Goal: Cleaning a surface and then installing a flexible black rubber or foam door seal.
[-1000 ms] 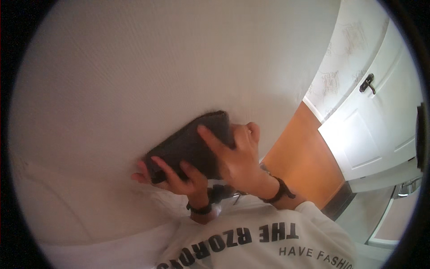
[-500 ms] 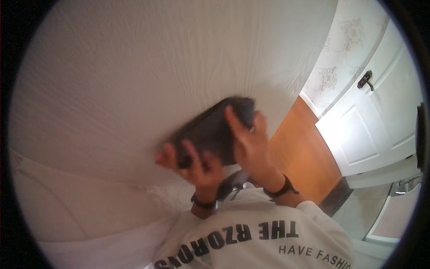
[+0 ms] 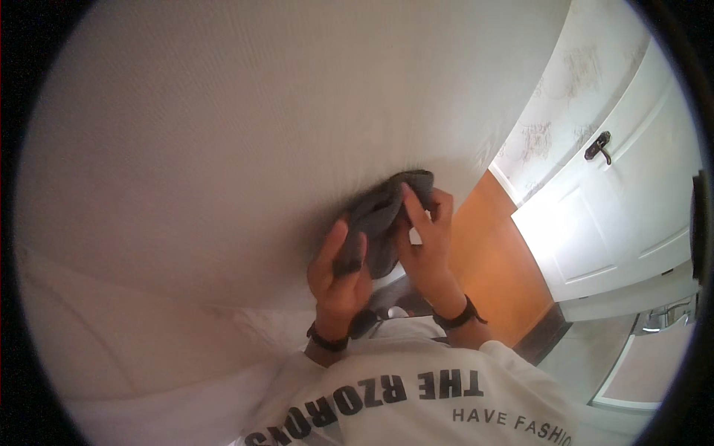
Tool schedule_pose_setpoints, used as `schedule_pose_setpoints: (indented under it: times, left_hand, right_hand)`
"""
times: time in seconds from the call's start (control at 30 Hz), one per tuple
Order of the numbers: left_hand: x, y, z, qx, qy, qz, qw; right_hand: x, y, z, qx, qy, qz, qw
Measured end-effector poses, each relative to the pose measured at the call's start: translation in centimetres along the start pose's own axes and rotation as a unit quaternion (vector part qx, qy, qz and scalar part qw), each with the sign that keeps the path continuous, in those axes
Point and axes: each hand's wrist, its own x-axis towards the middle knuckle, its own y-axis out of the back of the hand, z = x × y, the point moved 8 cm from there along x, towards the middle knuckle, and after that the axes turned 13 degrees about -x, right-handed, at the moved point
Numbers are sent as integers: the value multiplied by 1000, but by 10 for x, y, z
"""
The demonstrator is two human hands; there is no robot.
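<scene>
A dark grey cloth (image 3: pixel 378 215), folded and creased, is bunched between my two hands in front of a pale wood-grain surface (image 3: pixel 260 126). My left hand (image 3: pixel 336 279) grips its lower left part, with the thumb and fingers on either side. Higher up, my right hand (image 3: pixel 431 249) pinches the right part, and its index finger lies along a fold. The cloth's upper edge is very near the pale surface; I cannot tell whether it touches. Both wrists wear dark bands.
At right, a white door (image 3: pixel 617 201) with a dark handle (image 3: pixel 598 146) stands beside patterned wallpaper (image 3: pixel 580 70). Orange-brown flooring (image 3: pixel 494 253) runs below it. A basin with a metal tap (image 3: pixel 662 318) is at the lower right. Whitish fabric (image 3: pixel 134 342) lies lower left.
The cloth was spread wider and flatter; now it is bunched and folded narrower. My left hand has moved right, closer to my right hand.
</scene>
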Motion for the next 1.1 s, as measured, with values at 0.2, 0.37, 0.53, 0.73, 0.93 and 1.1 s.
schedule_pose_setpoints:
  times: [0.2, 0.37, 0.53, 0.73, 0.93, 1.1]
  left_hand:
    - [-4, -12, -14, -51, 43, -45, 997]
    - [1, -6, -16, -134, 107, -48, 984]
    - [-1, -14, -23, -183, 102, -140, 968]
    - [-8, -17, -18, -224, 166, -153, 948]
    - [-26, 2, -10, -221, 188, -116, 950]
    - [-29, 17, -8, -127, 237, -154, 951]
  right_hand:
    - [-29, 35, -19, -111, 134, 181, 968]
    - [-57, -9, -52, 83, 242, 17, 967]
    - [-81, -54, -21, 10, 197, 54, 979]
    - [-72, -55, -10, -41, 209, 60, 975]
    - [-98, -67, -16, -76, 233, -22, 969]
    - [-95, -56, -36, -25, 254, -57, 965]
